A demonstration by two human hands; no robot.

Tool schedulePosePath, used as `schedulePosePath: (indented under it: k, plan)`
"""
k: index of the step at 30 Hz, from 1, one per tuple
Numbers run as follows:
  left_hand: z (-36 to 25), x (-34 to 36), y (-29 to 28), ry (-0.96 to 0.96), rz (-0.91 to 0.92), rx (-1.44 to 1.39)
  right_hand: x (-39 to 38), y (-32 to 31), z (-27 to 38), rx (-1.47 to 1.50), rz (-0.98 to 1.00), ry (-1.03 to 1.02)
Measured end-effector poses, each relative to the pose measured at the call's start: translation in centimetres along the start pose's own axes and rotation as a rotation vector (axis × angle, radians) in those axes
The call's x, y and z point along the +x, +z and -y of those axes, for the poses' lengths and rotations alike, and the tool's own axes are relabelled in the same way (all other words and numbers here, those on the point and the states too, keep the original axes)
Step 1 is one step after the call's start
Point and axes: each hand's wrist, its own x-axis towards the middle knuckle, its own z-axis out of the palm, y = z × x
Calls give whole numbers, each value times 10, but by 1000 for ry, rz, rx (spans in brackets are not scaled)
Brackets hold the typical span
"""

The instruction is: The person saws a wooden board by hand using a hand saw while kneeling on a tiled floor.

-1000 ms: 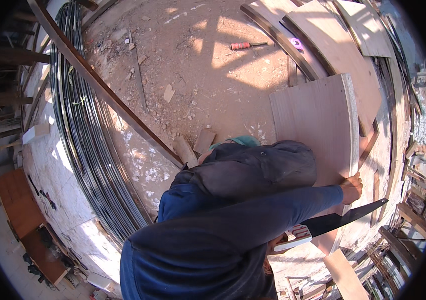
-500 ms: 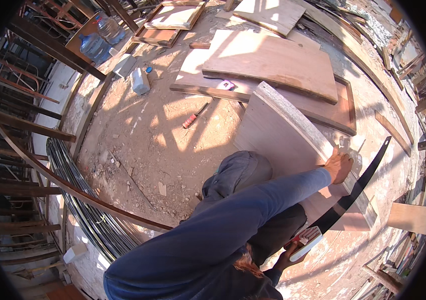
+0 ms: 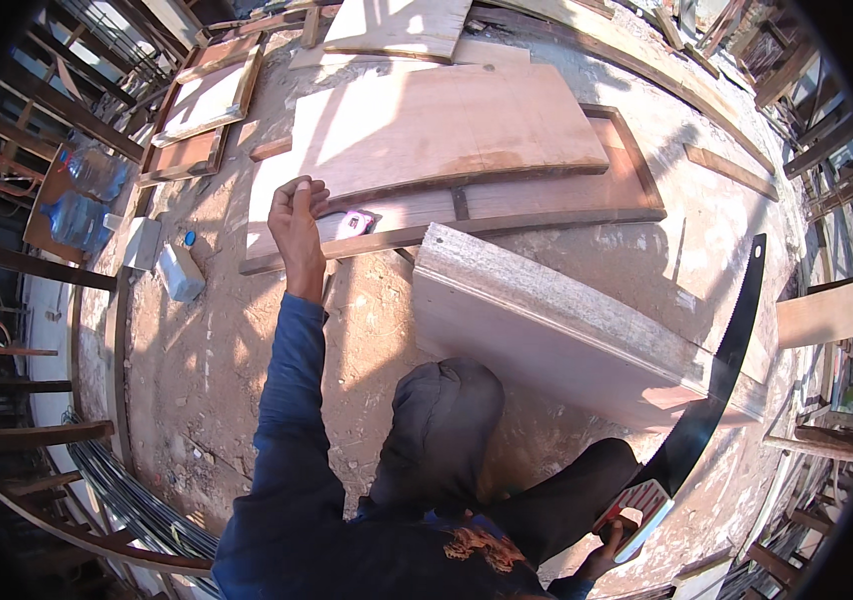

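My left hand (image 3: 299, 215) is raised above the near edge of a framed plywood panel (image 3: 507, 210), its fingers loosely bent with nothing visible in them. Just right of its wrist, a pink and white tape measure (image 3: 354, 223) lies on that panel. My right hand (image 3: 602, 557), low at the right, grips the handle of a handsaw (image 3: 715, 385). The saw's long dark blade points up and away, crossing in view the far right end of a timber-edged panel (image 3: 537, 285). This panel stands on edge before my knees; whether the blade touches it I cannot tell.
Another plywood sheet (image 3: 447, 130) overlaps the framed panel. A white jug (image 3: 180, 273) and large blue water bottles (image 3: 77, 220) stand at the left. Bundled dark rods (image 3: 137, 495) lie lower left. Timber offcuts (image 3: 732, 172) lie along the right.
My left hand has left the timber edge at the right and swung across to the far left, near the tape measure. My right hand still holds the handsaw. The view has shifted.
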Motion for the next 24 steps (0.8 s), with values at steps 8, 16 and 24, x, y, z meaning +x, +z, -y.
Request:
schedulePosePath:
  k: [8,16,24]
  plan:
    - [270,67,-8,-989,190,-475,-9,16,39,5,89,-1]
    - [309,102,54,-819,-33,-718,-18,17,41,211,147,148]
    - [215,139,91,-536,174,-671,-25,4,25,207,20,211]
